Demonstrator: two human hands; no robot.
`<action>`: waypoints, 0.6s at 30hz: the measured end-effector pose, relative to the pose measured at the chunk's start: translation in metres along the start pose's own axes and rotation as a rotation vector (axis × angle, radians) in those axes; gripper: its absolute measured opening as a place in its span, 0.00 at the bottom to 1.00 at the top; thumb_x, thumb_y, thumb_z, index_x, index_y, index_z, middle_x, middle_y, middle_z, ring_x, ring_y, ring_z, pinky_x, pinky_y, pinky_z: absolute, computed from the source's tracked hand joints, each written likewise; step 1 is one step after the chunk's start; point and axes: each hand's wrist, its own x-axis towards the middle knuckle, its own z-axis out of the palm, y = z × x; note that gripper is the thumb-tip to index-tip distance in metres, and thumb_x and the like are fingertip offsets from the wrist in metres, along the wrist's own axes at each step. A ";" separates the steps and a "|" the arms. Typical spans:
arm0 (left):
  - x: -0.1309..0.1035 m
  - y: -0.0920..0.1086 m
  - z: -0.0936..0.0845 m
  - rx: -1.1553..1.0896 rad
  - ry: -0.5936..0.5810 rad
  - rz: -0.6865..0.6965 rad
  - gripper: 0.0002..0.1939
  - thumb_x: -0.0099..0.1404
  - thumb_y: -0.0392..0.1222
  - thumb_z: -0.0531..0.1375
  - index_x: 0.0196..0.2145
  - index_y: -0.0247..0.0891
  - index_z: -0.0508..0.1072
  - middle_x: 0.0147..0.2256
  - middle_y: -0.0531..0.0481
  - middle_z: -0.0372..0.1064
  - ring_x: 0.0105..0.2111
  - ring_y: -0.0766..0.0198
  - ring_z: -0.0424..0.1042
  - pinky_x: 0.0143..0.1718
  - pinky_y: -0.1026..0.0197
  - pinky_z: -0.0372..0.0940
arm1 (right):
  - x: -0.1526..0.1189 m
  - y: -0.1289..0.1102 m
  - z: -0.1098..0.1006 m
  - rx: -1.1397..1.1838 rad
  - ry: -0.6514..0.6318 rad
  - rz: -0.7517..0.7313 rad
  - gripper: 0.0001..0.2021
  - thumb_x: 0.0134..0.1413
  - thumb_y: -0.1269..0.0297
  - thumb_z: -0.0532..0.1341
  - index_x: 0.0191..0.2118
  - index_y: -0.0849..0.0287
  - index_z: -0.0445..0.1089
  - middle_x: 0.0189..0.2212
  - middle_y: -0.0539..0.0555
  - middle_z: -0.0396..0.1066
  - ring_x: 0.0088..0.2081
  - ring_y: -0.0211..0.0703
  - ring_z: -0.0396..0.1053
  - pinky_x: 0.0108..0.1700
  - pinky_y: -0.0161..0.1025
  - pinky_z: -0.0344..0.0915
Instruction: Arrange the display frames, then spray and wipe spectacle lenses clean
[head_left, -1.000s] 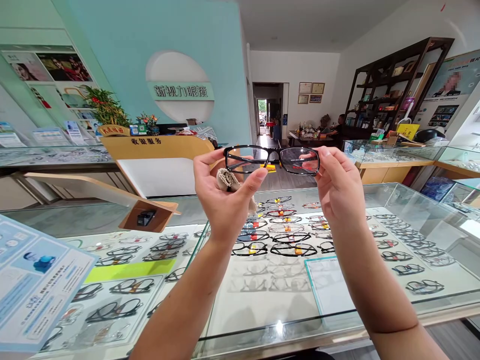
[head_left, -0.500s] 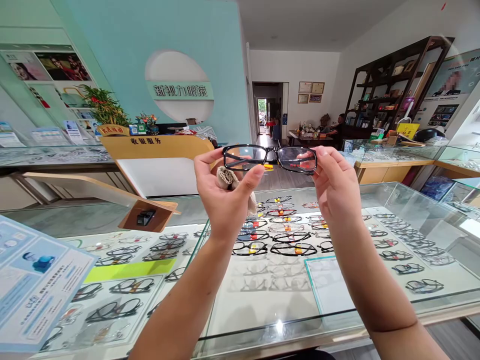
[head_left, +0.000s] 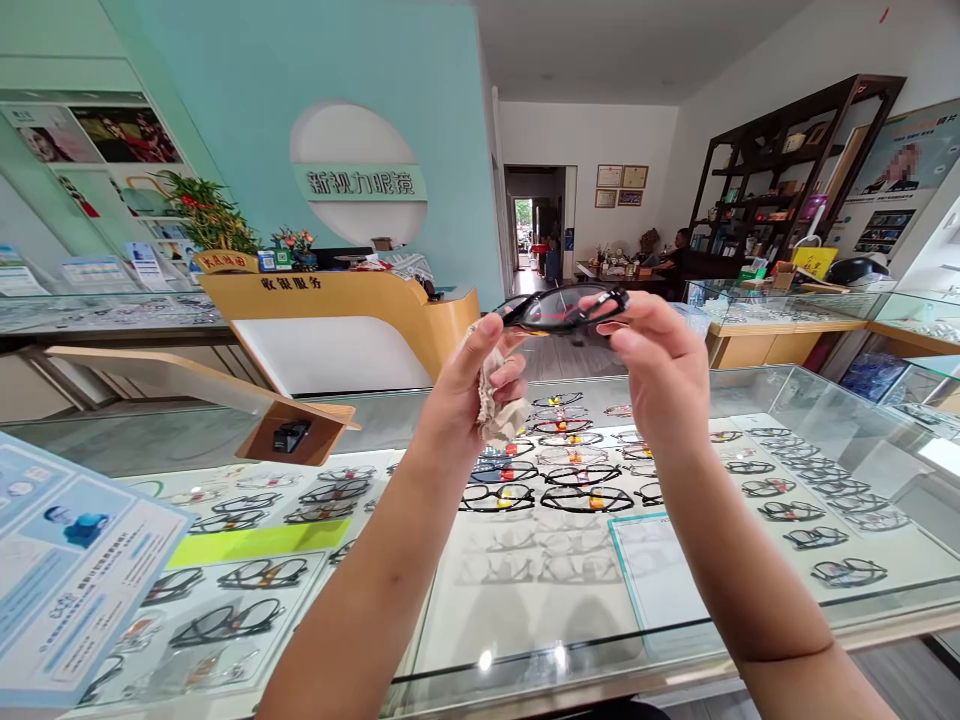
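A pair of black-framed eyeglasses (head_left: 559, 308) is held up between my two hands, turned at an angle, above the glass display counter. My left hand (head_left: 469, 385) is closed on the left end of the frame with the thumb, while its curled fingers also keep a crumpled beige cloth (head_left: 501, 415). The thumb and fingers of my right hand (head_left: 664, 350) pinch the frame's right end near the hinge. Parts of the temples are hidden behind the lenses and fingers.
Below lies a glass display counter (head_left: 525, 655) with rows of eyeglasses (head_left: 587, 498) inside. A tilted wooden-framed mirror or stand (head_left: 292, 435) and a blue leaflet (head_left: 67, 570) are at left. Farther back stand a yellow-fronted desk (head_left: 337, 300) and a seated person (head_left: 679, 250).
The eyeglasses have turned from facing flat toward me to an angled view. My left hand has moved right and rotated, with the cloth now hanging below its fingers.
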 end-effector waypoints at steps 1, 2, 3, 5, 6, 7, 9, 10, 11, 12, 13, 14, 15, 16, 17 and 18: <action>0.000 0.002 0.000 -0.008 -0.035 -0.046 0.35 0.58 0.77 0.74 0.44 0.45 0.77 0.35 0.51 0.75 0.19 0.73 0.55 0.17 0.62 0.51 | -0.001 0.000 0.002 -0.026 -0.024 -0.024 0.14 0.67 0.43 0.70 0.49 0.42 0.84 0.52 0.53 0.83 0.60 0.56 0.78 0.64 0.58 0.76; 0.001 0.003 0.001 -0.012 -0.064 -0.088 0.36 0.57 0.78 0.73 0.43 0.44 0.77 0.33 0.50 0.75 0.19 0.73 0.55 0.16 0.61 0.50 | -0.001 0.000 0.004 -0.052 -0.046 -0.049 0.12 0.66 0.45 0.72 0.49 0.42 0.84 0.54 0.53 0.83 0.61 0.57 0.77 0.66 0.59 0.75; 0.001 0.004 0.001 -0.010 -0.087 -0.129 0.36 0.56 0.79 0.73 0.41 0.43 0.78 0.31 0.50 0.74 0.18 0.73 0.54 0.16 0.61 0.49 | -0.002 0.000 0.005 -0.074 -0.068 -0.072 0.11 0.65 0.47 0.73 0.49 0.41 0.85 0.55 0.53 0.83 0.62 0.57 0.77 0.68 0.60 0.73; 0.003 0.004 0.002 -0.010 -0.131 -0.205 0.37 0.53 0.80 0.74 0.37 0.42 0.78 0.29 0.50 0.72 0.19 0.73 0.50 0.16 0.62 0.47 | -0.003 0.000 0.007 -0.104 -0.108 -0.111 0.09 0.65 0.51 0.74 0.48 0.40 0.86 0.56 0.53 0.83 0.63 0.58 0.76 0.70 0.62 0.71; 0.003 0.003 0.002 -0.022 -0.154 -0.232 0.37 0.52 0.79 0.76 0.35 0.41 0.78 0.28 0.49 0.72 0.19 0.74 0.48 0.17 0.63 0.46 | -0.002 0.000 0.007 -0.115 -0.125 -0.126 0.08 0.65 0.51 0.74 0.48 0.40 0.86 0.56 0.53 0.84 0.63 0.58 0.77 0.70 0.63 0.71; 0.003 0.002 0.002 -0.041 -0.181 -0.254 0.37 0.50 0.78 0.77 0.34 0.41 0.78 0.29 0.49 0.72 0.20 0.74 0.47 0.17 0.63 0.45 | -0.002 0.000 0.007 -0.127 -0.140 -0.137 0.07 0.65 0.52 0.75 0.47 0.39 0.87 0.55 0.52 0.84 0.62 0.58 0.77 0.69 0.63 0.71; 0.002 0.001 0.002 -0.081 -0.240 -0.283 0.35 0.50 0.75 0.78 0.34 0.41 0.77 0.31 0.48 0.73 0.21 0.74 0.44 0.20 0.64 0.42 | -0.001 0.000 0.005 -0.155 -0.164 -0.148 0.05 0.65 0.52 0.75 0.44 0.38 0.87 0.53 0.51 0.85 0.61 0.58 0.78 0.69 0.64 0.71; 0.001 0.001 0.002 -0.092 -0.269 -0.299 0.34 0.50 0.74 0.78 0.33 0.41 0.76 0.31 0.48 0.73 0.22 0.74 0.44 0.20 0.64 0.41 | 0.000 0.000 0.005 -0.168 -0.175 -0.155 0.04 0.64 0.52 0.75 0.43 0.38 0.87 0.52 0.50 0.86 0.60 0.58 0.78 0.68 0.65 0.71; 0.001 0.001 0.001 -0.096 -0.292 -0.316 0.33 0.51 0.73 0.78 0.33 0.41 0.75 0.30 0.48 0.72 0.22 0.73 0.43 0.21 0.63 0.41 | 0.001 0.000 0.004 -0.177 -0.184 -0.163 0.03 0.63 0.51 0.76 0.42 0.38 0.87 0.51 0.50 0.86 0.59 0.58 0.78 0.68 0.65 0.71; 0.000 0.001 0.001 -0.097 -0.307 -0.332 0.33 0.52 0.73 0.77 0.32 0.41 0.75 0.30 0.49 0.71 0.22 0.73 0.42 0.22 0.63 0.40 | 0.002 0.001 0.004 -0.182 -0.189 -0.170 0.03 0.63 0.51 0.76 0.41 0.38 0.87 0.50 0.49 0.87 0.58 0.58 0.79 0.67 0.65 0.72; 0.000 0.001 0.001 -0.100 -0.312 -0.344 0.32 0.53 0.72 0.77 0.32 0.41 0.74 0.29 0.49 0.70 0.23 0.72 0.42 0.22 0.63 0.40 | 0.002 0.001 0.004 -0.184 -0.189 -0.175 0.04 0.62 0.50 0.76 0.40 0.38 0.87 0.49 0.49 0.87 0.57 0.58 0.79 0.67 0.65 0.72; -0.001 0.000 0.001 -0.107 -0.315 -0.356 0.32 0.53 0.72 0.77 0.31 0.41 0.73 0.30 0.49 0.70 0.23 0.72 0.41 0.22 0.63 0.40 | 0.002 0.001 0.004 -0.185 -0.185 -0.173 0.04 0.62 0.49 0.77 0.39 0.38 0.87 0.48 0.49 0.87 0.56 0.59 0.79 0.66 0.65 0.72; -0.001 0.000 0.001 -0.115 -0.318 -0.368 0.32 0.53 0.71 0.77 0.31 0.41 0.73 0.31 0.48 0.70 0.23 0.73 0.41 0.22 0.64 0.39 | 0.002 0.000 0.004 -0.184 -0.177 -0.164 0.05 0.61 0.48 0.77 0.38 0.38 0.87 0.47 0.50 0.87 0.56 0.59 0.79 0.66 0.65 0.72; 0.000 -0.001 0.002 -0.121 -0.323 -0.380 0.33 0.52 0.71 0.78 0.31 0.40 0.73 0.32 0.48 0.71 0.23 0.74 0.40 0.22 0.64 0.38 | 0.002 0.000 0.004 -0.184 -0.167 -0.147 0.06 0.60 0.47 0.78 0.38 0.38 0.87 0.47 0.50 0.87 0.56 0.60 0.79 0.66 0.66 0.73; 0.000 -0.003 0.002 -0.118 -0.327 -0.390 0.33 0.52 0.72 0.78 0.31 0.40 0.74 0.33 0.47 0.72 0.23 0.74 0.40 0.22 0.64 0.38 | 0.001 -0.001 0.003 -0.185 -0.154 -0.125 0.07 0.59 0.46 0.78 0.37 0.38 0.87 0.46 0.50 0.87 0.57 0.61 0.78 0.66 0.66 0.73; 0.000 -0.004 0.003 -0.108 -0.326 -0.403 0.34 0.51 0.73 0.78 0.32 0.40 0.75 0.35 0.46 0.73 0.23 0.74 0.41 0.21 0.64 0.38 | 0.001 -0.003 0.002 -0.186 -0.139 -0.101 0.08 0.58 0.45 0.79 0.37 0.38 0.87 0.45 0.51 0.86 0.58 0.61 0.78 0.66 0.67 0.73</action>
